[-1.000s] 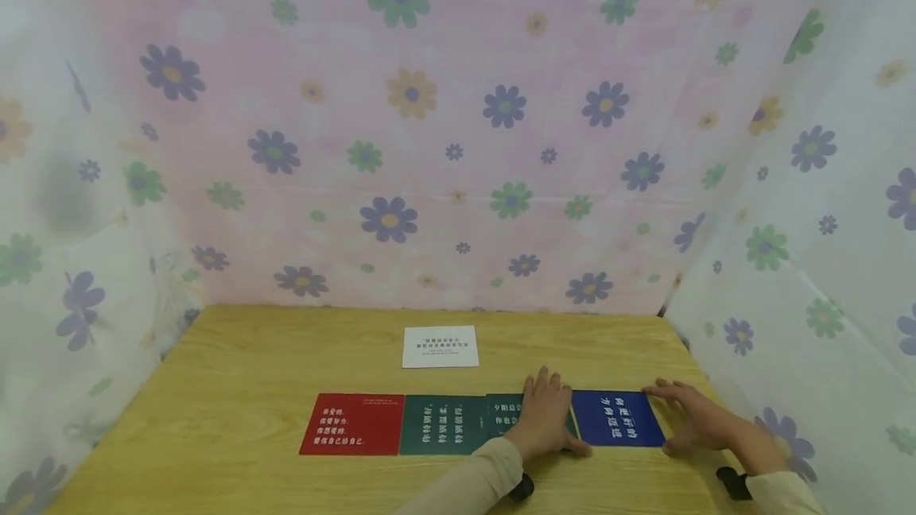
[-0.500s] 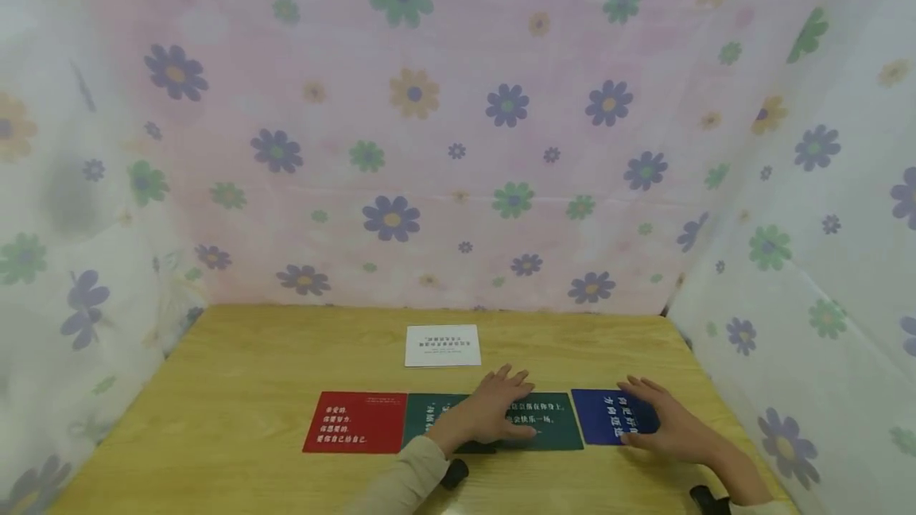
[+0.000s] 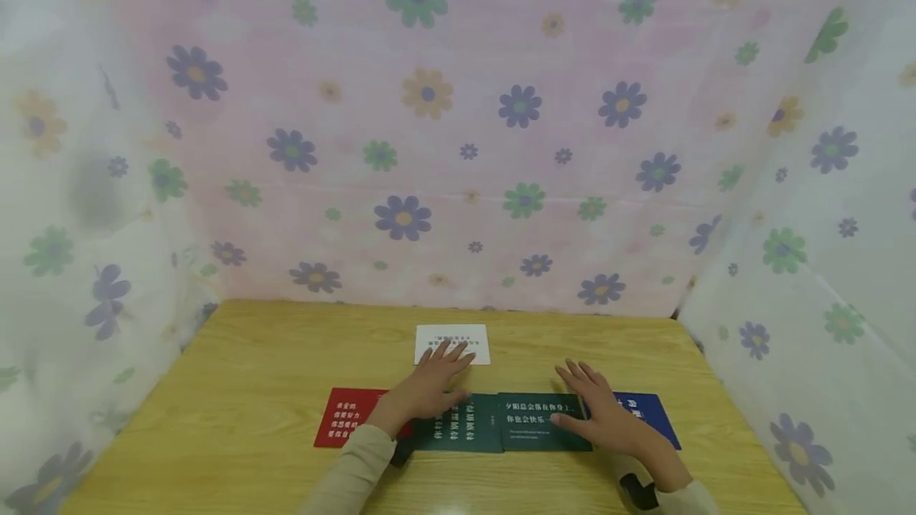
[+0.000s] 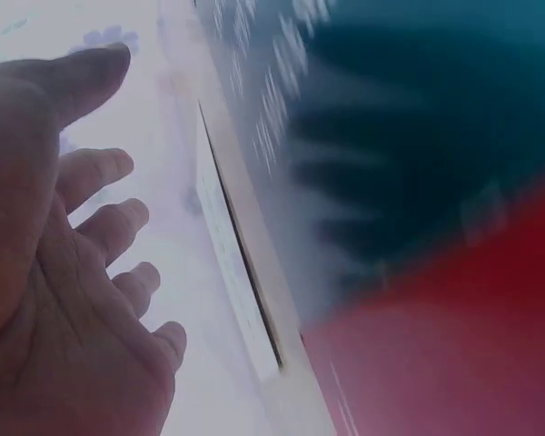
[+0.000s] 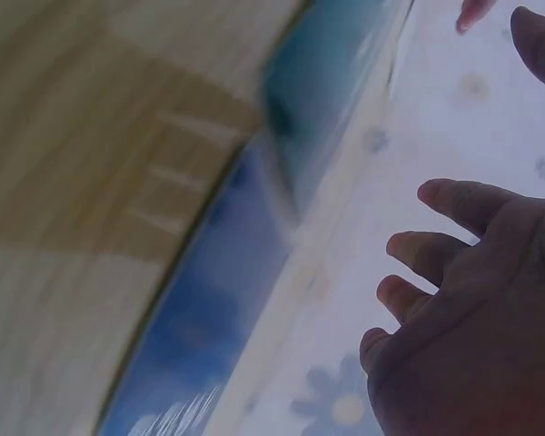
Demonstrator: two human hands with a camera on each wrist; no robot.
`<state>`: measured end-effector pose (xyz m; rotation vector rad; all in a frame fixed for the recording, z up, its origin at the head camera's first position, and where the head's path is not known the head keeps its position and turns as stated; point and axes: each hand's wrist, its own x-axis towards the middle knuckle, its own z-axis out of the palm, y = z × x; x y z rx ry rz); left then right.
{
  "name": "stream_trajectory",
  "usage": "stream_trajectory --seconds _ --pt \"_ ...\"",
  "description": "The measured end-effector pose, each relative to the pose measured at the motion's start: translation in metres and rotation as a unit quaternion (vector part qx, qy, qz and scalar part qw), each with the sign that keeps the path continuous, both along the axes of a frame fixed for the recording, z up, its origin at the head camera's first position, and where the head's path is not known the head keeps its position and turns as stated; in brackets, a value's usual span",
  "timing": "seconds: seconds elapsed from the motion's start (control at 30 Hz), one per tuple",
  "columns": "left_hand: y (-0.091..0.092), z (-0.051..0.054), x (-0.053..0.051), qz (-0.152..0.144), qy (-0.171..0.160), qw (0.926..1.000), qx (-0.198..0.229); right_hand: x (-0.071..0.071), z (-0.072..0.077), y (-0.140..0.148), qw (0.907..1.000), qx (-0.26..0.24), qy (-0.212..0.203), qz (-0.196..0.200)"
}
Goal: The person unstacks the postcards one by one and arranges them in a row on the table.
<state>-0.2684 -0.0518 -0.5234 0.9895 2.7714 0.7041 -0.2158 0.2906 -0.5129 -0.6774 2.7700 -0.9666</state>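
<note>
A row of printed cards lies flat on the wooden table: a red card (image 3: pixel 352 420), a green card (image 3: pixel 487 427) beside it, a second green card (image 3: pixel 533 434), and a blue card (image 3: pixel 660 420) at the right end. Above the join of the red and first green cards hovers my left hand (image 3: pixel 422 396), fingers spread and holding nothing; the left wrist view shows a gap below it. My right hand (image 3: pixel 608 420) hangs over the second green and blue cards, fingers extended, also with nothing in it. The hands hide parts of the cards.
Behind the row lies a white card (image 3: pixel 452 334) with printed text, partly covered by the left fingertips in the head view. A flowered cloth (image 3: pixel 458 141) rises at the table's back and both sides. Wood surface (image 3: pixel 250 372) shows around the cards.
Both hands have moved left, the left one from the second green card toward the red card, the right one from beside the blue card. The cards keep their row; the second green card is uncovered.
</note>
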Motion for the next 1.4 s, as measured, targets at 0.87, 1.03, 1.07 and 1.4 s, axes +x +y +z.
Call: stream_trajectory --seconds 0.87,1.03,1.07,1.4 --pt "-0.08 -0.006 -0.055 0.098 -0.093 0.9905 -0.022 -0.067 -0.003 -0.088 0.9984 0.009 -0.008 0.055" --pt "-0.084 -0.004 -0.063 0.114 -0.108 0.9872 -0.03 -0.091 -0.006 -0.099 0.9968 0.058 -0.007 0.054" --pt "-0.084 -0.003 -0.064 0.113 -0.108 0.9873 -0.029 -0.095 -0.006 -0.1 0.9962 0.071 -0.006 0.051" --pt "-0.086 -0.004 -0.064 0.114 -0.123 0.9856 -0.021 -0.129 -0.009 -0.108 0.9896 0.138 -0.025 0.032"
